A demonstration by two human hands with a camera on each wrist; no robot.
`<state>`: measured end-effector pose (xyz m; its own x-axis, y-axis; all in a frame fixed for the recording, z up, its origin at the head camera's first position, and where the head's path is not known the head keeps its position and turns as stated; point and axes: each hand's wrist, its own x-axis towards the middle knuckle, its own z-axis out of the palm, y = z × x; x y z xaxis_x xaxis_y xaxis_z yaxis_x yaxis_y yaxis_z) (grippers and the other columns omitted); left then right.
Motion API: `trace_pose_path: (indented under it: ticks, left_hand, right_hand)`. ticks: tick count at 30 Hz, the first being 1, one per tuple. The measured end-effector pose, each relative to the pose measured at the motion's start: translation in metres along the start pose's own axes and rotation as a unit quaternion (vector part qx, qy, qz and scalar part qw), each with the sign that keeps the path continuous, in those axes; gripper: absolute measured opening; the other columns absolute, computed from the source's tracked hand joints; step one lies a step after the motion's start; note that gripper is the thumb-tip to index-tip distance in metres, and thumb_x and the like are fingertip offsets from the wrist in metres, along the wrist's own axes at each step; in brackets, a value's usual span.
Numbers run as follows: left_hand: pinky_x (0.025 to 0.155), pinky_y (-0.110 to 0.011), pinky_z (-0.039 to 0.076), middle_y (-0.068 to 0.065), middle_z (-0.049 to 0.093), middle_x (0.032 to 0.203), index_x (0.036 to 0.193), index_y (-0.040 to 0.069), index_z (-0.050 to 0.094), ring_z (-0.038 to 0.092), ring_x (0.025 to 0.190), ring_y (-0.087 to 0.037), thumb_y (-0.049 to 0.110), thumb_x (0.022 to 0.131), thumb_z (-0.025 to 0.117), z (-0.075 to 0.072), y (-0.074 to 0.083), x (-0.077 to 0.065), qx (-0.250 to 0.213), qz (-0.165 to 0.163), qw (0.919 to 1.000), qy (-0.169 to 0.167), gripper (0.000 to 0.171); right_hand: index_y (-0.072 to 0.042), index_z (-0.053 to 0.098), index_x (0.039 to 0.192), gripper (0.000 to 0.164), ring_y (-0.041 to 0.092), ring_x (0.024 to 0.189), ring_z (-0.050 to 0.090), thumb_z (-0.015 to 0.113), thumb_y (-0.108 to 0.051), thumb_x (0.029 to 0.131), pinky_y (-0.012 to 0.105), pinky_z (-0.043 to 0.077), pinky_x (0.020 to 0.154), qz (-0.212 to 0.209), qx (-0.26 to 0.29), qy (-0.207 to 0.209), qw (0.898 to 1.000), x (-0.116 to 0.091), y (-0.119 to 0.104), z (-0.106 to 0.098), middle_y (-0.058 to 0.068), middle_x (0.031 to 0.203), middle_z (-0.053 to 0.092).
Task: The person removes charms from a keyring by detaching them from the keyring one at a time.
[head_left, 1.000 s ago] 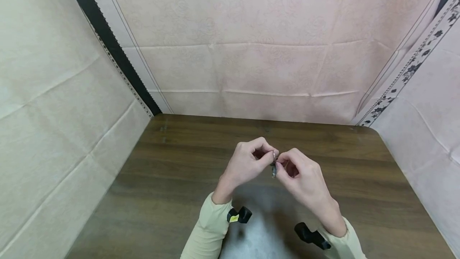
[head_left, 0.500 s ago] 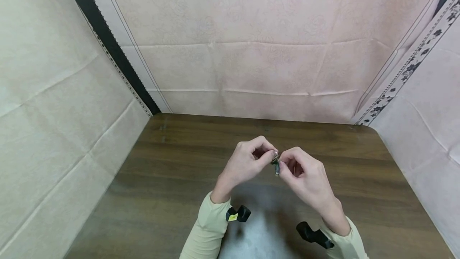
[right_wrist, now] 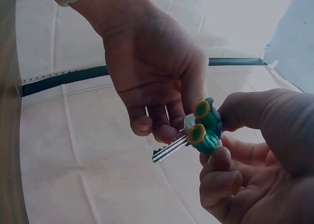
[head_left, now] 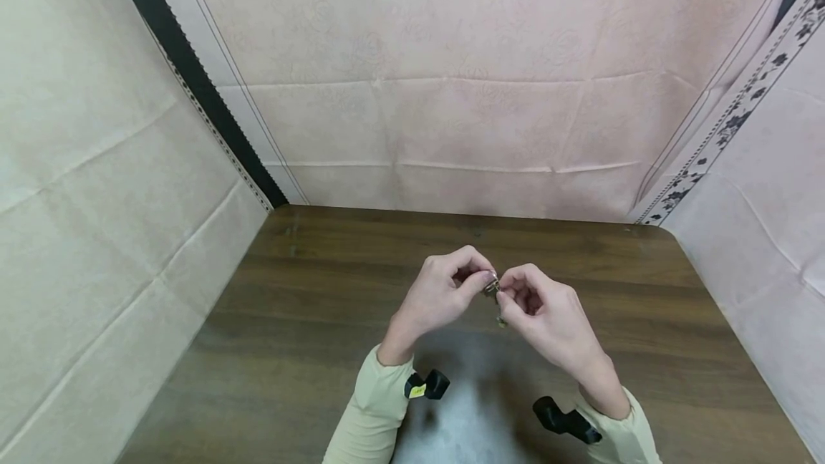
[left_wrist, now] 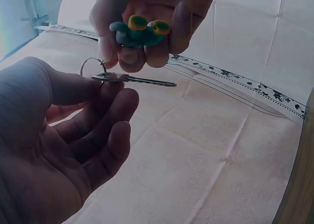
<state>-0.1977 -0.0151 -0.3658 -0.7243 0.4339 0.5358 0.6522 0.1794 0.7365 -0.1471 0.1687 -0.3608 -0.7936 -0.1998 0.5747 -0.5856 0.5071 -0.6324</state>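
Note:
Both hands are raised over the table, their fingertips close together. My left hand (head_left: 441, 291) pinches a metal key (left_wrist: 149, 81) by its head, between thumb and forefinger. A thin split ring (left_wrist: 91, 62) stands up from the key's head near the fingertips of both hands. My right hand (head_left: 548, 317) holds a green rubbery charm (right_wrist: 211, 128) with two orange-rimmed round knobs. In the right wrist view the charm covers part of the key's head. The key's toothed blade (right_wrist: 169, 150) points away from the fingers. Whether the charm is joined to the ring is hidden.
Below the hands lies a brown wooden table (head_left: 290, 349) with rounded far corners. Pale cloth sheets (head_left: 451, 120) hang behind it and at both sides. Black wrist cameras (head_left: 438, 384) sit on the light green sleeves (head_left: 370, 407).
My right hand has shifted slightly right and its fingers have changed position on the charm. The small pieces between the hands have turned. My left hand stays nearly still.

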Motion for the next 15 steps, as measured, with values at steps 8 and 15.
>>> trace_pose_path:
  ticks: [8, 15]
  left_hand:
    - [0.059, -0.018, 0.049, 0.001, 0.067, 0.080, 0.091, 0.012, 0.067, 0.056, 0.067, 0.000, 0.010, 0.094, 0.064, 0.0006, -0.0017, 0.0007, 0.001, 0.001, 1.0000, -0.007, 0.005]
    - [0.057, -0.019, 0.046, 0.004, 0.067, 0.080, 0.093, 0.016, 0.069, 0.053, 0.063, -0.002, 0.019, 0.096, 0.064, 0.0014, -0.0059, 0.0023, -0.013, -0.004, 0.9994, -0.031, 0.006]
  right_hand:
    - [-0.022, 0.066, 0.084, 0.027, -0.002, 0.056, 0.044, 0.072, 0.004, 0.079, 0.011, 0.035, 0.050, -0.041, -0.027, 0.006, 0.999, -0.0012, 0.0011, -0.0035, -0.015, 0.066, 0.054]
    - [-0.021, 0.068, 0.084, 0.027, -0.004, 0.059, 0.045, 0.074, 0.005, 0.078, 0.009, 0.036, 0.053, -0.097, -0.039, 0.026, 0.994, -0.0017, 0.0004, -0.0078, -0.014, 0.069, 0.055]
